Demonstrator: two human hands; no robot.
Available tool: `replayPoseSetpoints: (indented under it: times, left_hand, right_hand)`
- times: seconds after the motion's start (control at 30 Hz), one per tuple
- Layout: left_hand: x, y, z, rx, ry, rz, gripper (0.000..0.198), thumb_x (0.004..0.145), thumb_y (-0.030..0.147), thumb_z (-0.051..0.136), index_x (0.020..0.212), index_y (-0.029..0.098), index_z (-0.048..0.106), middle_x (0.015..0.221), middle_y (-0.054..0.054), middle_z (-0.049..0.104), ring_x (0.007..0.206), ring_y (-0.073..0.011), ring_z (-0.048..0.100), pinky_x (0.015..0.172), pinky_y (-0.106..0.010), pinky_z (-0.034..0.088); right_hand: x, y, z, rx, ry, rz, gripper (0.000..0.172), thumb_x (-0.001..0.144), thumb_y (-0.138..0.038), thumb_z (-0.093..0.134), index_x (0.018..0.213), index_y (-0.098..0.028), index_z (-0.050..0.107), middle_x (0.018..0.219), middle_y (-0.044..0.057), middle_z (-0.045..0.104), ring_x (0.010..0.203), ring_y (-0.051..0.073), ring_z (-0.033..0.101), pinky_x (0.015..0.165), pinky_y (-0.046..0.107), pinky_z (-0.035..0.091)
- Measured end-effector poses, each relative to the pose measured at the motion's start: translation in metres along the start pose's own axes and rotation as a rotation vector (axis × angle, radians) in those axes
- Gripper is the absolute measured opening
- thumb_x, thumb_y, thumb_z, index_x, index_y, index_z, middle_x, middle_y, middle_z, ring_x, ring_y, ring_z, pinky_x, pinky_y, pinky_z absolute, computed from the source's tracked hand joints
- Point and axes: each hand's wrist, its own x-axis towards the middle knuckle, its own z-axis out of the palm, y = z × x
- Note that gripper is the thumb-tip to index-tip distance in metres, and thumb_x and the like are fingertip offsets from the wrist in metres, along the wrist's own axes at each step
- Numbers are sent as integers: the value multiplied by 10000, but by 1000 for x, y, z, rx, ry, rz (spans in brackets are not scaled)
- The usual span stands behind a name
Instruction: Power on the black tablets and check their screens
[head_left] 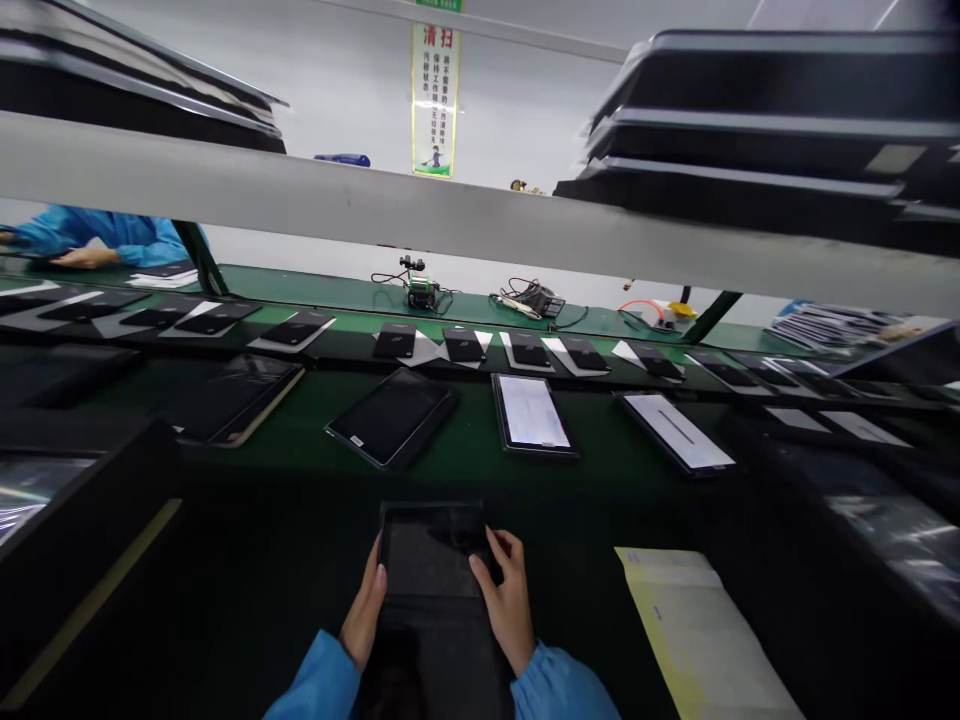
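A dark tablet with its screen off sits between my two hands at the lower middle. My left hand grips its left edge, thumb along the side. Around the right edge closes my right hand, with the thumb over the front near the corner. Directly below the tablet's screen a dark flat surface extends toward me; whether it is part of the same piece I cannot tell. Beyond my hands lie a dark tablet and a tablet with a lit white screen.
Another lit tablet lies to the right, above a yellow-edged paper sheet. Dark trays flank both sides. Several small black devices line the far belt. A shelf crosses overhead. A co-worker's blue sleeve shows at far left.
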Motion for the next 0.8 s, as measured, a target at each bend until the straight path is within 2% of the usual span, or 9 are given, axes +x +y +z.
replayPoseSetpoints:
  times: [0.13, 0.27, 0.4, 0.63, 0.8]
  left_hand:
    - [1, 1, 4, -144, 16, -73, 720, 851, 642, 423, 1415, 206, 321, 1540, -64, 286, 1430, -232, 201, 1211, -393, 88]
    - [2, -1, 4, -199, 36, -136, 692, 833, 640, 454, 1365, 201, 385, 1489, -104, 380, 1402, -268, 280, 1192, -430, 184]
    - [3, -5, 1, -220, 60, -163, 678, 797, 631, 530, 1313, 200, 438, 1454, -111, 429, 1389, -293, 305, 1195, -438, 173]
    - [1, -3, 4, -246, 72, -214, 745, 785, 622, 536, 1360, 181, 363, 1419, -132, 464, 1369, -297, 344, 1181, -444, 204]
    - [2, 0, 2, -239, 58, -237, 827, 715, 622, 612, 1364, 174, 363, 1387, -131, 504, 1315, -328, 423, 1133, -443, 312]
  right_hand:
    - [1, 0, 0, 20, 21, 9, 535, 842, -542, 552, 1268, -220, 578, 1200, 106, 466, 1162, 271, 493, 1035, 442, 423]
    - [0, -2, -1, 32, 39, 4, 495, 831, -524, 582, 1241, -247, 598, 1181, 86, 496, 1154, 265, 500, 1037, 435, 423]
    - [0, -7, -3, 34, 33, 18, 482, 841, -513, 578, 1244, -249, 595, 1188, 87, 499, 1149, 262, 509, 1020, 424, 440]
    - [1, -8, -3, 35, 33, 16, 500, 832, -536, 574, 1233, -239, 600, 1177, 89, 501, 1144, 264, 514, 1014, 421, 443]
    - [0, -11, -3, 37, 27, 27, 502, 829, -537, 580, 1231, -237, 597, 1179, 87, 504, 1145, 260, 517, 1002, 405, 452]
